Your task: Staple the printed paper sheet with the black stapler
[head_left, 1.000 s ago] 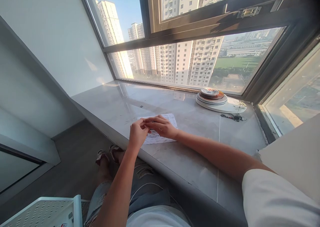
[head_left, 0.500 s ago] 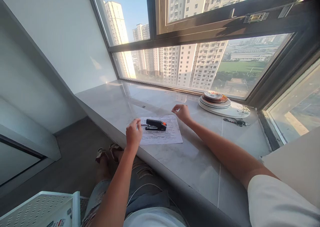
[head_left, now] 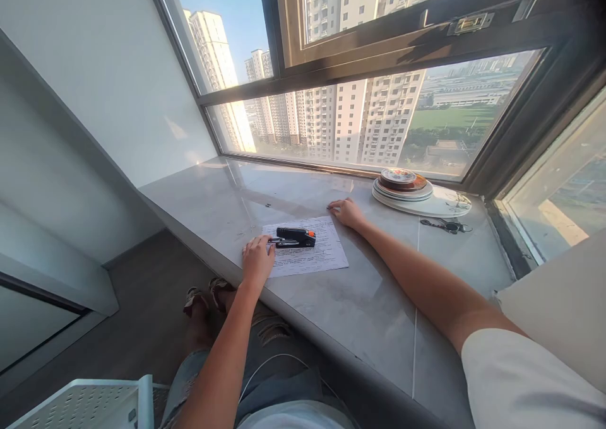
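Observation:
A printed sheet of paper [head_left: 310, 255] lies on the grey stone window ledge [head_left: 369, 303]. On top of it rests a black stapler [head_left: 294, 236] with an orange end, lying flat. My left hand [head_left: 257, 258] lies on the sheet's left edge, fingers flat and apart, fingertips close to the stapler's metal tip. Just past the sheet's far right corner, my right hand [head_left: 347, 212] rests on the ledge with its fingers loosely curled and nothing visible in them.
A stack of plates [head_left: 414, 192] stands at the back right by the window, with a dark bunch of keys [head_left: 447, 226] beside it. The ledge's front edge runs diagonally above my knees. A white perforated rack [head_left: 80, 404] shows at the bottom left.
Both hands were together over the stapler on the sheet. They parted: the right hand moved off to the far right corner, the left settled flat on the sheet's left edge.

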Demonstrator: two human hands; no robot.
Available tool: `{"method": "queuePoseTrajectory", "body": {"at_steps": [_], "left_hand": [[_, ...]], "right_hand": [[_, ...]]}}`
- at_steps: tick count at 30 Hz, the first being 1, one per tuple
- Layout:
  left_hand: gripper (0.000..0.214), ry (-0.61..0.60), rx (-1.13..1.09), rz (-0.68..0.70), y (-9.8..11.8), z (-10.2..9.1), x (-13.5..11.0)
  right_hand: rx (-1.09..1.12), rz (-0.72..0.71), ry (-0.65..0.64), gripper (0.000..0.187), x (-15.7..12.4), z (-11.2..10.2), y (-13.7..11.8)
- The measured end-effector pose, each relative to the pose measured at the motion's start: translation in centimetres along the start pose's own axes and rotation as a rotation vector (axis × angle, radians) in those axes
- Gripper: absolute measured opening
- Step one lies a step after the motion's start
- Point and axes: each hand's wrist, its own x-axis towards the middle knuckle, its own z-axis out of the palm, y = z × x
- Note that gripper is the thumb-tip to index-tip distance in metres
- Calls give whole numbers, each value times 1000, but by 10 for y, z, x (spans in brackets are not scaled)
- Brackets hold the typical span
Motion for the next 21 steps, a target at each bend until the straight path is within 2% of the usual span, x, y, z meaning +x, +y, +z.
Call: {"method": "queuePoseTrajectory", "body": {"at_steps": [3, 5, 6, 9, 11, 14, 17, 19, 21], "left_hand": [[31, 193, -94, -18, -3, -5, 14], [38, 328, -128, -48, -9, -8, 36], [40, 331, -125, -56, -12, -8, 51], [42, 110, -95, -3, -22, -1, 102], [47, -61, -67, -32, -28, 10, 136], [57, -135, -66, -50, -36, 27, 170], [60, -198, -73, -45, -41, 39, 183], [51, -223, -79, -42, -42, 41, 180], [39, -219, -86, -44, -43, 39, 172]], "right_hand": [[128, 154, 111, 37, 1, -7, 6], [202, 278, 191, 42, 1, -10, 9], [229, 313, 208, 43, 1, -11, 9], [231, 272, 145, 37, 1, -10, 7], [216, 227, 85, 30, 1, -8, 5], [182, 207, 46, 26, 2, -5, 3], [158, 203, 46, 28, 1, -5, 3], [159, 175, 76, 28, -1, -6, 0], [164, 87, 160, 26, -6, -9, -7]]}}
